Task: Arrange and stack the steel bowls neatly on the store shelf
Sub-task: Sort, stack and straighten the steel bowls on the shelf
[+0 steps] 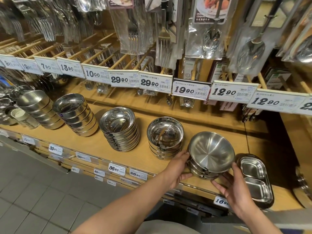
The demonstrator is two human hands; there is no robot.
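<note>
Steel bowl stack (209, 159) between 2 hands.

Held bowl (211, 151) brushed matt steel; neighbouring stack (165, 139) mirror-glossy; shelf (94, 142) smooth wood.

Both forearms reach forward and up from the lower edge of the view. The left hand (177, 168) curls its fingers inward, thumb low. The right hand (235, 186) mirrors it, fingers spread, palm facing left.
</note>
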